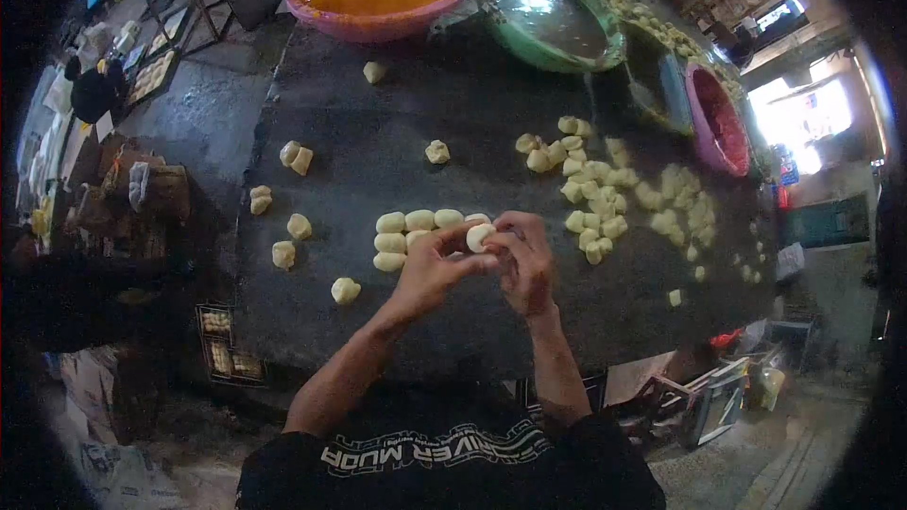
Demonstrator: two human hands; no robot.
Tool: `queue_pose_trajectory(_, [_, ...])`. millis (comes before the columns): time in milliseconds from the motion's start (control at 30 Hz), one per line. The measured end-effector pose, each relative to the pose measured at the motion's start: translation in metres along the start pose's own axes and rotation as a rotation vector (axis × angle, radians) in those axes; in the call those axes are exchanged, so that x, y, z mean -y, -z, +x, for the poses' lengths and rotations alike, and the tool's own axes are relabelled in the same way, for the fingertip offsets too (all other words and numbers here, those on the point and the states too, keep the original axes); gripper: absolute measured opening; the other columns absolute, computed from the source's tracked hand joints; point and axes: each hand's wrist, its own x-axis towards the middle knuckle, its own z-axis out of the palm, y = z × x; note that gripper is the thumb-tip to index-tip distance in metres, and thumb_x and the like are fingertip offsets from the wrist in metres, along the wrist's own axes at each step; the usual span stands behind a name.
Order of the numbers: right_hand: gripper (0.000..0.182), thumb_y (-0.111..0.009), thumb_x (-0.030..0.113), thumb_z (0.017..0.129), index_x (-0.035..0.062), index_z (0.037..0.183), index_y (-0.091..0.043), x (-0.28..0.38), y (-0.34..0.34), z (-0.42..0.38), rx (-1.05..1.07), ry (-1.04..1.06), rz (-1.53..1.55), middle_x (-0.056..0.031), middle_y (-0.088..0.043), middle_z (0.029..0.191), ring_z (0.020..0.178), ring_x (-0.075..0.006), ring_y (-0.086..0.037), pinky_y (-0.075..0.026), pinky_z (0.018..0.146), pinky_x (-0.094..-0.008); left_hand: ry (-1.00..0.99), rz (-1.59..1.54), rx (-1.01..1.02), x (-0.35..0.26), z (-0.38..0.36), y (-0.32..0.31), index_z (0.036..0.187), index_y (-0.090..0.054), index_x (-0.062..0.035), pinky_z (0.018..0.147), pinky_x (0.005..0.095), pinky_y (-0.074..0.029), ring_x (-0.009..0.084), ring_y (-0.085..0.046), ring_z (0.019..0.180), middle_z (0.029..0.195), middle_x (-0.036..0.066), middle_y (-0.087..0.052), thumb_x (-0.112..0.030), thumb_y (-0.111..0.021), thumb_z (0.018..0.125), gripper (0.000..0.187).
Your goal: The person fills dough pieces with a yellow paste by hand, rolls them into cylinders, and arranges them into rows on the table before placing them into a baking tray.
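Note:
Between the fingertips of both hands is a pale, rounded dough ball [480,237], held just above the dark table [359,142]. My left hand [440,263] curls round its left side, thumb along the bottom. My right hand [521,260] pinches it from the right with bent fingers. Beneath and beside my left hand lie rows of smooth oval dough pieces [390,223], partly covered by the hands. To the right of my right hand spreads a heap of rough, unshaped dough lumps [595,194].
Single lumps lie around the left side, among them a dough lump [346,291]. Along the far edge stand a pink basin [373,26] of orange filling, a green basin [557,59] of greyish liquid and another pink basin [707,123] with red contents. Trays [230,359] sit below the table.

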Motion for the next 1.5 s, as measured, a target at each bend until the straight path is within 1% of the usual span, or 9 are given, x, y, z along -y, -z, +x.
queue_pose_trajectory(267, [0.012,-0.064,0.009,0.092,0.0017,0.099,-0.069,-0.015,-0.018,-0.018,-0.052,-0.390,0.239,-0.0071,-0.065,0.093,0.080,-0.0134,-0.062,-0.051,0.069,-0.0281,-0.433,0.579,-0.267,0.037,0.011,-0.015,0.103,-0.067,0.0003,0.068,0.0311,-0.053,0.0165,-0.067,0.080,0.090,0.010,-0.069,-0.013,-0.063,0.093,0.017])
queue_pose_trajectory(333, [0.014,-0.064,0.010,0.092,-0.0005,0.101,-0.069,-0.012,-0.020,-0.022,0.104,-0.842,0.240,-0.0065,-0.067,0.096,0.078,-0.0136,-0.063,-0.051,0.069,-0.0275,-0.402,0.573,-0.286,0.039,0.014,-0.014,0.100,-0.067,0.0008,0.071,0.0318,-0.053,0.0184,-0.067,0.083,0.092,0.011,-0.069,-0.011,-0.062,0.093,0.015])
queue_pose_trajectory(600, [0.018,-0.070,0.000,0.081,0.0002,0.099,-0.067,-0.031,-0.032,-0.032,-0.043,-0.598,0.193,-0.0093,-0.067,0.098,0.094,-0.0211,-0.065,-0.052,0.082,-0.0345,-0.249,0.207,-0.237,0.042,0.020,-0.006,0.098,-0.068,-0.0014,0.095,0.0388,-0.049,0.0297,-0.064,0.104,0.106,0.015,-0.066,-0.002,-0.059,0.089,0.012])
queue_pose_trajectory(700, [0.022,-0.071,-0.003,0.074,0.0010,0.095,-0.066,-0.022,-0.023,-0.016,-0.044,-0.431,-0.059,-0.0102,-0.065,0.100,0.098,-0.0250,-0.063,-0.051,0.086,-0.0369,-0.692,1.148,-0.083,0.058,0.023,0.010,0.101,-0.067,-0.0020,0.114,0.0563,-0.022,0.0327,-0.040,0.135,0.135,0.014,-0.052,-0.004,-0.059,0.084,0.019])
queue_pose_trajectory(867, [0.024,-0.073,-0.005,0.069,0.0015,0.092,-0.065,-0.046,-0.054,0.067,-0.041,-0.115,-0.057,-0.0121,-0.064,0.101,0.096,-0.0307,-0.062,-0.050,0.085,-0.0403,-0.654,1.284,-0.069,0.036,-0.004,0.023,0.103,-0.069,-0.0088,0.109,0.0494,-0.033,0.0320,-0.049,0.126,0.127,0.012,-0.057,-0.008,-0.065,0.083,0.020])
queue_pose_trajectory(1000, [0.023,-0.074,-0.001,0.073,0.0007,0.094,-0.065,-0.090,-0.107,0.088,0.222,-0.185,-0.069,-0.0105,-0.066,0.100,0.098,-0.0278,-0.065,-0.053,0.085,-0.0392,-0.646,0.819,-0.191,0.025,-0.025,0.045,0.103,-0.068,-0.0064,0.096,0.0471,-0.044,0.0294,-0.055,0.114,0.119,0.011,-0.059,-0.012,-0.063,0.087,0.018])
queue_pose_trajectory(1200, [0.027,-0.074,0.018,0.085,0.0021,0.106,-0.067,0.030,-0.083,0.055,0.290,-0.538,0.898,-0.0067,-0.068,0.103,0.093,-0.0165,-0.066,-0.057,0.080,-0.0293,-0.958,0.876,-0.618,-0.023,-0.026,0.082,0.116,-0.065,-0.0066,0.099,0.0479,-0.043,0.0294,-0.060,0.110,0.116,0.013,-0.063,-0.022,-0.061,0.092,0.029])
queue_pose_trajectory(1400, [0.033,-0.074,0.028,0.086,0.0017,0.104,-0.066,0.038,-0.060,0.061,0.386,-0.688,1.377,-0.0052,-0.066,0.093,0.083,-0.0100,-0.064,-0.055,0.068,-0.0231,-1.208,0.661,0.052,-0.040,0.023,0.079,0.116,-0.062,-0.0040,0.102,0.0476,-0.044,0.0314,-0.061,0.111,0.120,0.018,-0.062,-0.041,-0.058,0.093,0.044])
queue_pose_trajectory(1500, [0.027,-0.068,0.025,0.090,0.0022,0.104,-0.066,0.032,-0.049,0.088,0.545,-0.611,1.763,-0.0052,-0.066,0.092,0.086,-0.0112,-0.064,-0.055,0.070,-0.0253,-0.993,0.329,-0.025,-0.053,0.032,0.076,0.116,-0.061,-0.0034,0.096,0.0439,-0.048,0.0306,-0.063,0.106,0.118,0.019,-0.061,-0.037,-0.061,0.092,0.041])
